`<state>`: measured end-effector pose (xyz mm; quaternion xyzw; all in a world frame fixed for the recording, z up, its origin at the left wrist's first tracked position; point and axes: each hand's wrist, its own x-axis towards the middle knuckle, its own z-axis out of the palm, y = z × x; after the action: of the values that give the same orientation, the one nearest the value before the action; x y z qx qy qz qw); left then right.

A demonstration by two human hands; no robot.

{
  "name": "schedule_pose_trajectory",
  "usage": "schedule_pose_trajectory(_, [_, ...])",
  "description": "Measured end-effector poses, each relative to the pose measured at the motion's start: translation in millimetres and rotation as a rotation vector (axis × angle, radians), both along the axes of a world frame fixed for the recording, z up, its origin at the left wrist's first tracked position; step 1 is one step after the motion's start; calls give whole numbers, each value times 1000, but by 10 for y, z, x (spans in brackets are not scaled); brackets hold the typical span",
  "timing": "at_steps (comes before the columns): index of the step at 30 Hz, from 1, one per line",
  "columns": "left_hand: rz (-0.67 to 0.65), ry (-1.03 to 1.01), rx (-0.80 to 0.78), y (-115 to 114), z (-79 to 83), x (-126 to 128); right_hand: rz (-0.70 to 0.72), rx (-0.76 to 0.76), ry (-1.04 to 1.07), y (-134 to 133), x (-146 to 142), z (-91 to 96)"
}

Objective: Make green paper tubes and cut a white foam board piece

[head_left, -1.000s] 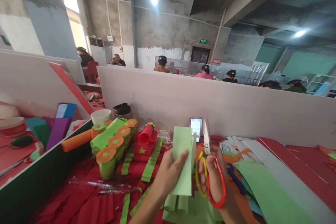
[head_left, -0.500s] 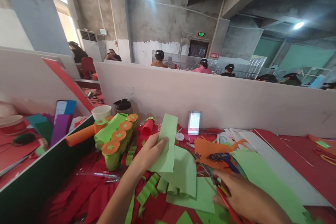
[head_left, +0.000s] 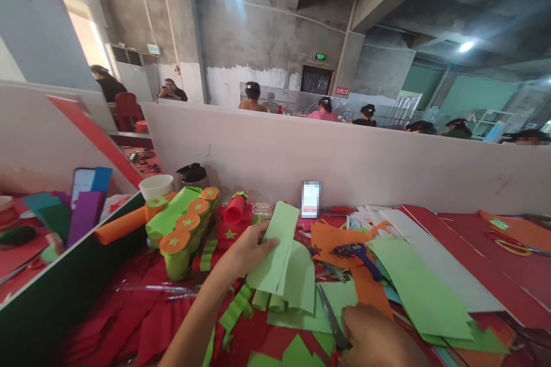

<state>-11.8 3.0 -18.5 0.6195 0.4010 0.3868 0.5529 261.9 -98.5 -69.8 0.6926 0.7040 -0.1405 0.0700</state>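
Observation:
My left hand (head_left: pixel 249 249) is closed on a pale green paper strip (head_left: pixel 275 252), thumb on top, held upright above the table. It looks like two layers, slightly fanned at the lower end. My right hand (head_left: pixel 376 335) grips scissors (head_left: pixel 330 312). Their dark blades point up and left, towards the paper, apart from it; the handles are mostly hidden by the fingers. Behind the strip lies a wider green paper piece (head_left: pixel 303 278) with a curved edge. Below it are small green paper rolls (head_left: pixel 275 302) and a flat green sheet (head_left: pixel 344 293).
Left stand green cups with orange star tops (head_left: pixel 175 241) and an orange roll (head_left: pixel 123 225). A red roll (head_left: pixel 235 208) lies behind. Beyond, a phone (head_left: pixel 310 199) leans on the white partition (head_left: pixel 365 166). Right are a blue-handled tool (head_left: pixel 365 258), orange scraps (head_left: pixel 325 238) and green sheets (head_left: pixel 419 281).
My right hand and the scissors have moved down and left, nearer the paper. The strip in my left hand tilts more to the right and its layers have spread apart. The view has shifted slightly.

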Motion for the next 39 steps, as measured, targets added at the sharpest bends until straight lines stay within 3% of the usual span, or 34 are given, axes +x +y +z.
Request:
schedule_pose_trajectory(4, [57, 129, 55, 58, -76, -64, 63, 18, 120, 123, -96, 230])
schedule_pose_trajectory(7, [90, 184, 68, 38, -44, -81, 97, 77, 469, 256, -209, 291])
schedule_pose_trajectory(12, [-52, 117, -16, -67, 78, 53, 36, -31, 1216, 453, -446, 162])
schedule_pose_trajectory(16, [-82, 109, 43, -68, 16, 240, 71, 33, 1448, 605, -606, 57])
schedule_pose_trajectory(22, [-83, 261, 187, -21, -124, 343, -26, 143, 1463, 781, -586, -31])
schedule_pose_trajectory(27, [202, 899, 312, -92, -10, 158, 56, 24, 1383, 851, -344, 69])
schedule_pose_trajectory(31, [229, 1256, 238, -138, 41, 11, 129, 31, 1262, 947, -144, 238])
schedule_pose_trajectory(39, [196, 1358, 169, -108, -30, 34, 54, 144, 1134, 1063, 393, 515])
